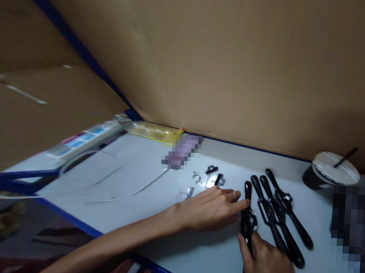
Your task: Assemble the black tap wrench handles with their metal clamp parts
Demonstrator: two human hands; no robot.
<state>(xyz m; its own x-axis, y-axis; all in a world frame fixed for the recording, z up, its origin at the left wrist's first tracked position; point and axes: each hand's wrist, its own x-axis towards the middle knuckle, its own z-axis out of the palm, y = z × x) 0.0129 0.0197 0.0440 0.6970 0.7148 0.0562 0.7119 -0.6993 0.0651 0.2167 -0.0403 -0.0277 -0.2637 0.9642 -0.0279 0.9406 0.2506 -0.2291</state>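
Note:
A black spokeshave [245, 222] with two handles stands out at the front of the table, tilted slightly. My right hand [269, 261] is closed round its near handle. From the left, my left hand [212, 208], a ring on one finger, reaches to the tool's middle, its fingertips pressed together against the metal body. Whether a small part is between those fingers is hidden. Just right of it lie several more black spokeshaves [270, 212] side by side. Beyond my left hand are small silver thumbscrews [196, 176], a black clamp-like piece [211, 169] and a clear plastic bag [187, 193].
A lidded cup with a straw [335, 170] stands at the back right, near a blurred dark object [352, 225]. A purple phone-like object [184, 151] has a white cable [135, 193]. A yellow-edged package [154, 131] and a power strip [86, 139] lie along the cardboard wall [236, 65].

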